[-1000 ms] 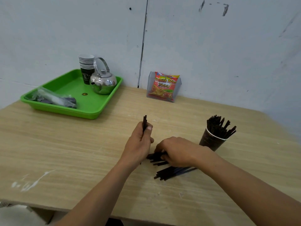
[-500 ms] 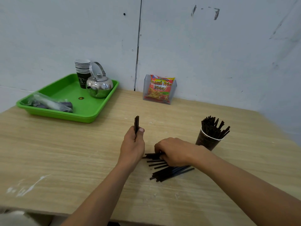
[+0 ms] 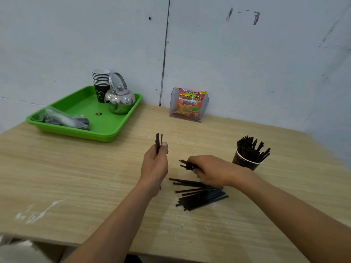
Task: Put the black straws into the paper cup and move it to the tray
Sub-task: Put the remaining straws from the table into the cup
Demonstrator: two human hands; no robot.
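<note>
My left hand (image 3: 154,166) grips a small upright bundle of black straws (image 3: 158,141) at the table's middle. To its right, my right hand (image 3: 212,170) pinches a few black straws (image 3: 185,164) lifted just above the table. A loose pile of black straws (image 3: 199,196) lies on the wood below that hand. A dark paper cup (image 3: 245,161) with a white rim stands to the right, full of upright straws. The green tray (image 3: 106,131) sits at the back left.
On the tray stand a stack of paper cups (image 3: 100,82), a steel kettle (image 3: 120,100) and a plastic bag of dark items (image 3: 62,118). A clear holder with a snack packet (image 3: 189,105) stands against the wall. The table's near edge runs below my forearms.
My right hand has lifted a few straws off the pile, leaving the rest on the table. My left hand keeps its upright bundle, barely moved.
</note>
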